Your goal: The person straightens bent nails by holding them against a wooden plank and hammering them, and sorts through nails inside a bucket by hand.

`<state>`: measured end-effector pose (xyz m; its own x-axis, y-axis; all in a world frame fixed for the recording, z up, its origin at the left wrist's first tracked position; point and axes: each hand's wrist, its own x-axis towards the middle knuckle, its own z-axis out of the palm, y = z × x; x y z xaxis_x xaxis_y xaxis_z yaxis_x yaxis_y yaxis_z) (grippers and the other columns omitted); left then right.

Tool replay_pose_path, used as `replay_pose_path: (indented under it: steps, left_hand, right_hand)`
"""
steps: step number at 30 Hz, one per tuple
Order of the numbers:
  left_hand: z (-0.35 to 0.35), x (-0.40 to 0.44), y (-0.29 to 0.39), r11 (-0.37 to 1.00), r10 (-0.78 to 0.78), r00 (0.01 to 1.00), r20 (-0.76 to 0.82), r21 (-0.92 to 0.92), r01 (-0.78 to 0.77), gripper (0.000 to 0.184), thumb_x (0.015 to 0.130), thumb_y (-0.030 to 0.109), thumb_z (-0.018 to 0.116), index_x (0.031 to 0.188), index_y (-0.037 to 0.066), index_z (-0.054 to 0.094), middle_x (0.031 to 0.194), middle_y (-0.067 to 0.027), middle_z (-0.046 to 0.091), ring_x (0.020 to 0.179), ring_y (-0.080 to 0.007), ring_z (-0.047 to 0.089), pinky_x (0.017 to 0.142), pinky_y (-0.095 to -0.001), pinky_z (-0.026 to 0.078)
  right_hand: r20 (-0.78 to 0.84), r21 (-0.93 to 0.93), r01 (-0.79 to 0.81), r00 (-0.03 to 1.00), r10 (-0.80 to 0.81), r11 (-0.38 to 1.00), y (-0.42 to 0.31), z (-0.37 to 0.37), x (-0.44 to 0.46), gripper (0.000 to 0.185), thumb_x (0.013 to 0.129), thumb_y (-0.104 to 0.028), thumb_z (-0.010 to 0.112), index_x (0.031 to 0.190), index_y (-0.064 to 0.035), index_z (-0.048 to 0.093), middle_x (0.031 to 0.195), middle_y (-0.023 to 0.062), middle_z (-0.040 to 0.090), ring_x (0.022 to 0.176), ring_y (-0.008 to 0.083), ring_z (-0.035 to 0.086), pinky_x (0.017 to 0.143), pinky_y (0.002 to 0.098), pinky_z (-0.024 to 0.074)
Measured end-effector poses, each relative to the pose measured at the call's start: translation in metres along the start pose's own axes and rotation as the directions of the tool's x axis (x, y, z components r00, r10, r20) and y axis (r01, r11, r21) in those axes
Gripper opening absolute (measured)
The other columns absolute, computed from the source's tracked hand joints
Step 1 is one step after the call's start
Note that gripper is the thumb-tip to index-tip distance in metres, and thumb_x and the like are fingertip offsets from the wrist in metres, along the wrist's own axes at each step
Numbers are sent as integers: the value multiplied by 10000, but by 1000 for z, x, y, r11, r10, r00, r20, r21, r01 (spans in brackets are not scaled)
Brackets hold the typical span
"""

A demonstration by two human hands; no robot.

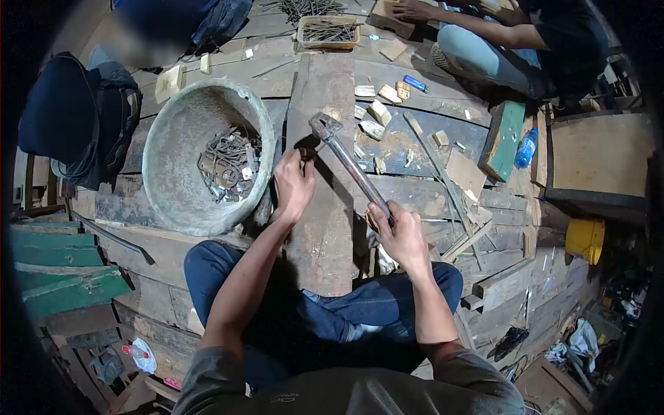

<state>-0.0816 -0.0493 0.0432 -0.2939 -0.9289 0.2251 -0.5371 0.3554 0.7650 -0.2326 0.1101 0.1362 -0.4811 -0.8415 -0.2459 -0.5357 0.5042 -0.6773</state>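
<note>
Right hand (401, 238) wrapped firmly round the lower end of the hammer (353, 169), metal head held forward, just beside the fingertips of the left hand (294, 183). Left fingers curled in, partly lost in shadow; whether pinching anything small there, too dim to tell. Hammer above the plank (325, 256), handle slanting back rightward towards the right knee; contact between head and wood, or a gap, impossible to make out from this angle. Plank long and worn, running from between the folded legs straight ahead. Step in hand, judging by the pose: close hammer work over the plank, left hand apparently steadying or placing. Called for in the next move: left fingertips well clear of the striking face, a loose wrist, and a square, short blow rather than a big swing. Just left of the plank, a large round basin (158, 169) with a jumble of metal scraps (232, 162) inside. At the plank's far end, a shallow tray (301, 43) full of thin dark nails (330, 32), probably, with a looser heap (308, 7) beyond. To the right, scattered wood offcuts (379, 113), a narrow strip (430, 153), a green-painted block (503, 142) and, next to that, a blue bottle (528, 147). Farther off, at upper right, another person's hand (413, 10) on a wooden block (391, 22); at far right, a yellow bucket (584, 240).
</note>
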Motion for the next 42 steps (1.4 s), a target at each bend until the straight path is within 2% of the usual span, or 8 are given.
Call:
replay_pose_path:
  steps: [2, 18, 25, 29, 30, 33, 38, 42]
  left_hand:
    - [-2, 1, -3, 999, -8, 999, 40, 41, 6, 138, 822, 17, 576, 939, -32, 632, 907, -226, 618, 829, -386, 616, 746, -434, 487]
    - [-1, 2, -6, 998, 27, 999, -38, 55, -25, 123, 809, -11, 586, 917, -55, 629, 884, -219, 612, 806, -389, 611, 746, -438, 480]
    - [6, -1, -16, 998, 56, 994, -90, 15, -54, 131, 814, -24, 597, 929, -63, 648, 852, -211, 616, 784, -370, 621, 731, -417, 492]
    - [7, -2, -16, 1000, 16, 997, -74, -24, -18, 115, 822, -12, 611, 920, -50, 657, 841, -196, 616, 761, -359, 624, 711, -408, 494]
    - [7, -1, -16, 999, 20, 997, -77, -28, -22, 113, 823, -12, 613, 919, -46, 660, 840, -193, 617, 759, -357, 625, 708, -408, 494]
    - [8, -3, -17, 999, 20, 996, -92, -38, -23, 108, 824, -11, 619, 916, -34, 670, 836, -185, 619, 753, -351, 626, 698, -407, 495]
    - [13, -5, -23, 998, 40, 993, -112, -45, -46, 113, 823, -12, 617, 923, -34, 664, 835, -186, 612, 711, -352, 619, 665, -408, 494]
    - [10, -2, -18, 998, 41, 992, -120, -51, -47, 116, 820, -21, 609, 923, -48, 654, 811, -206, 584, 670, -355, 600, 628, -429, 471]
  right_hand:
    - [23, 25, -92, 996, 92, 995, -3, -4, 1, 395, 942, -331, 611, 809, 40, 621, 505, 210, 494, 407, 227, 475, 445, 399, 376]
    - [68, -57, -52, 996, 55, 997, -2, 3, 1, 398, 958, -356, 562, 884, 31, 615, 601, 294, 569, 628, 478, 613, 552, 514, 456]
    - [-26, 31, -21, 999, 22, 999, -5, -1, -1, 419, 959, -337, 574, 795, 48, 588, 523, 225, 491, 457, 352, 527, 482, 441, 391]
    - [74, -52, -47, 996, 51, 998, 7, 2, 6, 436, 958, -375, 559, 853, 45, 605, 588, 284, 556, 589, 444, 617, 527, 485, 446]
    - [36, 5, -37, 999, 37, 999, 8, 5, 8, 423, 955, -350, 581, 811, 48, 597, 524, 219, 494, 442, 325, 522, 475, 432, 393]
    - [-15, 29, -42, 999, 42, 999, 5, 0, 3, 419, 951, -349, 588, 810, 46, 596, 527, 219, 498, 441, 318, 513, 475, 426, 393]
    - [90, -9, -83, 992, 83, 997, -2, -2, 4, 406, 956, -344, 565, 853, 46, 610, 603, 274, 568, 608, 429, 628, 552, 479, 453]
    - [29, 38, -55, 998, 54, 998, 2, 2, 2, 389, 950, -330, 594, 830, 39, 616, 552, 236, 513, 446, 343, 504, 475, 423, 392]
